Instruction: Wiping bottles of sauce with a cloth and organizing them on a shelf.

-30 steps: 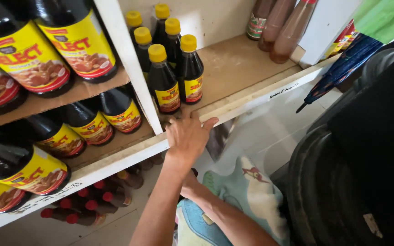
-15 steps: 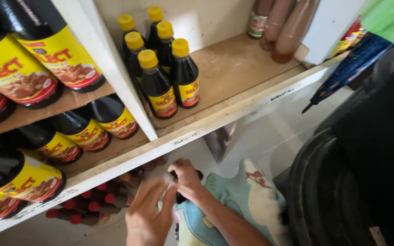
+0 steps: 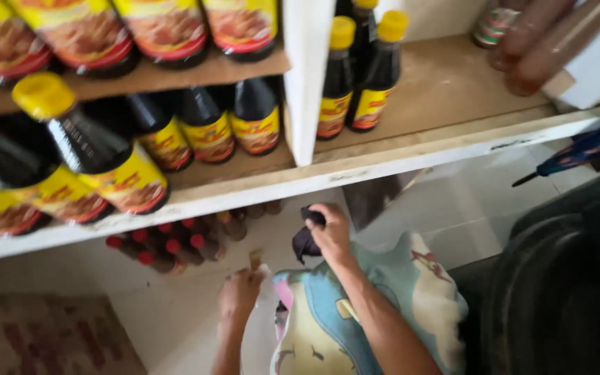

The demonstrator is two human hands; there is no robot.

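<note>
My right hand [image 3: 329,232] is closed around a dark object [image 3: 305,243], apparently a bottle's top, just above the mouth of a light blue printed bag [image 3: 383,305]. My left hand [image 3: 241,295] is lower and to the left, pinching the bag's pale edge [image 3: 265,286]; a small brown bit sticks up from its fingers. Both hands are below the white shelf edge [image 3: 355,170]. How much of the dark object lies inside the bag is hidden.
Dark sauce bottles with yellow caps [image 3: 95,149] lie on the left shelves, and two more [image 3: 355,76] stand to the right of a white divider [image 3: 307,76]. Red-capped bottles [image 3: 164,246] lie under the shelf. A dark umbrella [image 3: 585,149] and a black bin [image 3: 557,292] are at right.
My left hand came off the shelf edge and dropped to the bag. The view has swung down and to the left. My right hand stays on the dark object at the bag's mouth.
</note>
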